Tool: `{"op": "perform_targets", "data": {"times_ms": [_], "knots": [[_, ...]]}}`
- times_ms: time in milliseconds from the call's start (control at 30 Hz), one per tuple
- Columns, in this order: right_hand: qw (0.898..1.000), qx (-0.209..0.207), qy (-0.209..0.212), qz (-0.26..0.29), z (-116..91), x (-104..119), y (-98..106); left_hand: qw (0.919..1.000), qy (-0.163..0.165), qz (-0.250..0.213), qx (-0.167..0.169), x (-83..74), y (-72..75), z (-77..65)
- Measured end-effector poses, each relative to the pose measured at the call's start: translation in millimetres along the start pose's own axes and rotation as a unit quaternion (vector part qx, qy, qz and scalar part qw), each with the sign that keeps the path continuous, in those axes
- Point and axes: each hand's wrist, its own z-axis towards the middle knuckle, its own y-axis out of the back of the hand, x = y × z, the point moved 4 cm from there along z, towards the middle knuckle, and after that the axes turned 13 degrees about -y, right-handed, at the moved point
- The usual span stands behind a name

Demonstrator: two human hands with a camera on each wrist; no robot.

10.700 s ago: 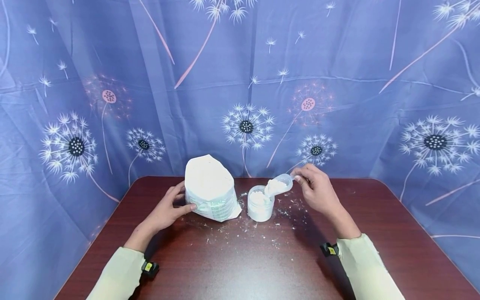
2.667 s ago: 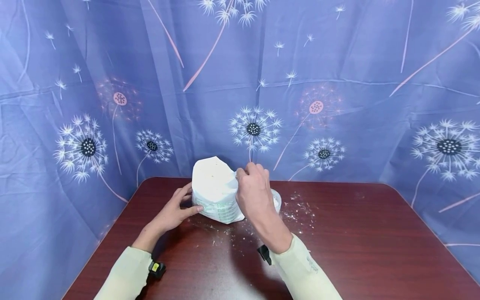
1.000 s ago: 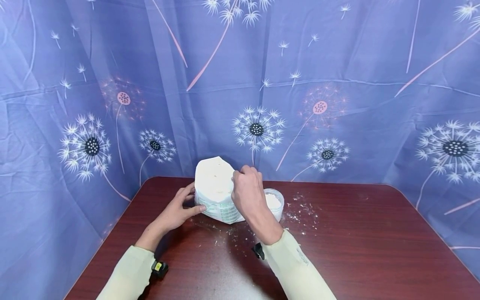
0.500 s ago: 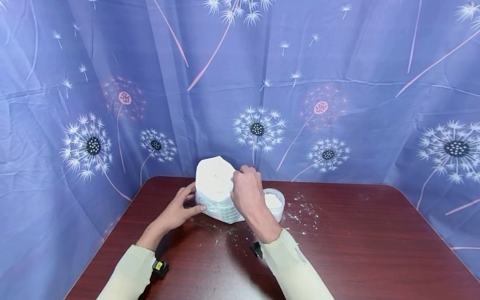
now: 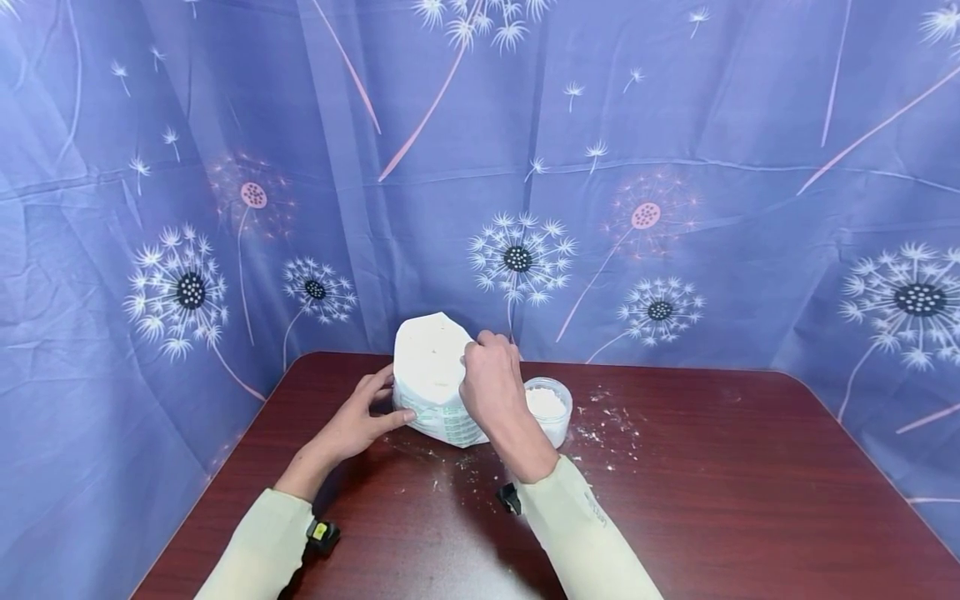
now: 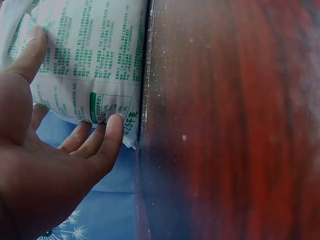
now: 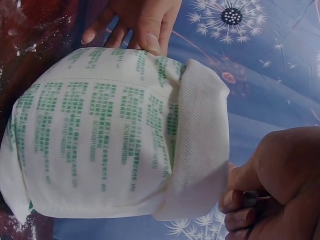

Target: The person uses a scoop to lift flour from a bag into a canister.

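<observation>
A white cloth-like bag of white powder (image 5: 442, 421), printed in green and with its top rolled down, stands on the table with its mouth open. My left hand (image 5: 365, 419) holds its left side, thumb on the printed front and fingers round the side. At the bag's right rim is my right hand (image 5: 495, 379), fingers curled. Between these fingers in the right wrist view shows a bit of the clear scoop's handle (image 7: 250, 198); the scoop's bowl is hidden. Right of the bag, a clear round jar (image 5: 553, 427) contains white powder, partly hidden by my right wrist.
The dark red-brown table (image 5: 712, 483) has white powder specks (image 5: 611, 429) scattered around the jar and before the bag. A blue curtain (image 5: 420, 225) with dandelion prints hangs right behind the table's back edge and along both sides.
Earlier my right hand tipped the powder-filled scoop over the jar; it has since moved left to the bag's rim. Over the last second both hands barely move. The left hand stays on the bag.
</observation>
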Motion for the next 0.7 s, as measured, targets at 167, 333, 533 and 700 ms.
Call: {"op": "perform_targets", "data": {"times_ms": [167, 333, 533, 700], "knots": [[1.000, 0.007, 0.017, 0.010, 0.4, -0.6, -4.9, 1.0000, 0.000, 0.003, 0.001, 0.2, 0.2, 0.1], [0.999, -0.008, 0.032, 0.016, 0.6, -1.6, -7.3, 1.0000, 0.002, 0.001, 0.004, 0.1, 0.2, 0.8], [0.998, -0.022, 0.053, 0.020, 1.1, -2.1, -10.4, 1.0000, 0.000, 0.000, 0.000, -0.3, 0.1, 0.8], [0.997, -0.025, 0.067, 0.019, 2.0, -2.6, -14.5, 1.0000, -0.001, 0.001, -0.003, -0.3, -0.3, 0.3]]}}
